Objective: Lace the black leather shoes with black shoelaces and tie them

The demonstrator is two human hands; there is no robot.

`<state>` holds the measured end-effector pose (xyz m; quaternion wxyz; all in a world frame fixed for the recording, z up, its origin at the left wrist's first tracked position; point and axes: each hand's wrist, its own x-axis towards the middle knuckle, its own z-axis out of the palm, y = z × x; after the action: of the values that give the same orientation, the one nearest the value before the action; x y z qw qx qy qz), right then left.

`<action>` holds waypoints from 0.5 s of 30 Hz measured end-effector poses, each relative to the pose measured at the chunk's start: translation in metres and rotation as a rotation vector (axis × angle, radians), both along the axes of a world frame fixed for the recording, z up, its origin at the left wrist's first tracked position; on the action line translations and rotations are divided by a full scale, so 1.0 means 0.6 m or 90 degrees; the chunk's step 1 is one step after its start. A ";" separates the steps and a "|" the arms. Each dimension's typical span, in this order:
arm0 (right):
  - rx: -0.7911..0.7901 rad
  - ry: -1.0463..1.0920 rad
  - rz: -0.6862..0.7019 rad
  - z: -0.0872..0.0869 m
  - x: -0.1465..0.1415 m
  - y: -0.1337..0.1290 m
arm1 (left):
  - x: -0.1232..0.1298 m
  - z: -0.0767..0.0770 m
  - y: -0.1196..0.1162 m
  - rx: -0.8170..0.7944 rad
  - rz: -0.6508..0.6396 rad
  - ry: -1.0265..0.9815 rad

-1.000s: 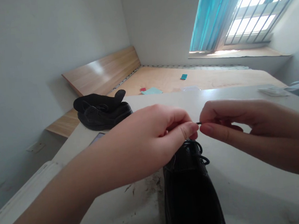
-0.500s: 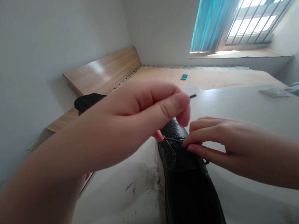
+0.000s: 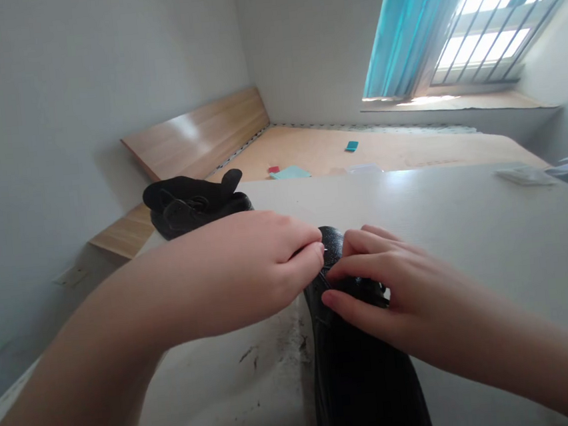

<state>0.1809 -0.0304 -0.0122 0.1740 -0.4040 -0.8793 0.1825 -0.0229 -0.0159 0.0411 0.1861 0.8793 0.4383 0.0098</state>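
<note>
A black leather shoe [image 3: 365, 379] stands upright on the white table, toe toward me. My left hand [image 3: 288, 259] is closed at the left side of the laces, thumb and forefinger pinched on a black shoelace that is mostly hidden. My right hand [image 3: 380, 271] rests over the lace area from the right, thumb and forefinger a little apart beside the lace and touching the shoe. Its other fingers are bent over the shoe's upper part.
Another black shoe [image 3: 187, 202] sits at the table's back left. The white table [image 3: 446, 224] carries a clear packet [image 3: 526, 176] at right. Behind lie a teal item [image 3: 352, 146], a red piece [image 3: 274, 170] and a pale green sheet [image 3: 291, 172].
My left hand has come down and left to the laces from above the shoe. My right hand has shifted left over the laces. The other black shoe shows more fully.
</note>
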 end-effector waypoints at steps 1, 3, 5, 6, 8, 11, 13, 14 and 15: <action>-0.007 -0.008 -0.006 -0.001 -0.002 -0.001 | 0.000 -0.001 0.001 -0.006 0.005 0.004; -0.026 -0.021 -0.009 -0.001 -0.002 0.000 | -0.002 -0.002 0.001 -0.014 0.009 0.020; -0.046 -0.031 -0.006 0.000 0.002 0.003 | -0.005 -0.005 0.001 -0.026 0.006 0.044; -0.060 -0.031 -0.004 -0.001 0.005 0.005 | -0.007 -0.008 0.001 -0.031 0.005 0.056; -0.102 -0.025 0.010 -0.003 0.011 0.009 | -0.008 -0.013 0.000 -0.033 0.010 0.075; -0.159 -0.012 0.024 -0.006 0.015 0.015 | -0.003 -0.021 -0.004 -0.029 0.016 0.098; -0.170 -0.010 0.029 -0.007 0.015 0.016 | 0.005 -0.024 -0.007 -0.037 0.012 0.116; -0.168 -0.011 0.030 -0.007 0.014 0.016 | 0.009 -0.024 -0.008 -0.042 0.008 0.124; -0.167 -0.012 0.032 -0.007 0.014 0.016 | 0.013 -0.025 -0.009 -0.042 0.004 0.129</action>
<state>0.1893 -0.0210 -0.0165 0.1069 -0.4024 -0.8595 0.2964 -0.0149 -0.0215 0.0260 0.1695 0.8677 0.4580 -0.0930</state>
